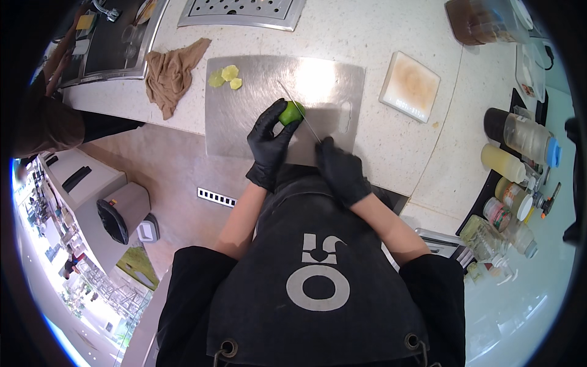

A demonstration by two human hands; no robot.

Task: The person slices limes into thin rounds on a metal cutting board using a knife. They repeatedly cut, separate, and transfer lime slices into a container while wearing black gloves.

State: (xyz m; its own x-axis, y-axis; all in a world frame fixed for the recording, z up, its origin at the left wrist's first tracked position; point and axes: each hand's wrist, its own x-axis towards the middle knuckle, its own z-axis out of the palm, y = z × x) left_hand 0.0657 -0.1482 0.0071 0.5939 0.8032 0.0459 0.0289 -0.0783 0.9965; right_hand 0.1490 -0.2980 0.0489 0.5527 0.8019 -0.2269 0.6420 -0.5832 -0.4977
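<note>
A green lime [291, 114] rests on a metal cutting board [235, 125], held by my left hand [269, 140] in a black glove. My right hand [341, 171], gloved in black too, grips a knife [310, 127] by its handle, which the fingers hide. The thin blade slants up and to the left, along the lime's right side; whether it has cut into the lime I cannot tell. Several pale green lime pieces [229, 73] lie at the board's upper left corner.
Left of the board lies a crumpled brown cloth [174, 74]; a white digital scale [411, 87] sits to the right. Bottles [531, 139] and jars line the right side. A metal drain tray [241, 11] is at the back, a sink [116, 43] far left, beside another person [52, 125].
</note>
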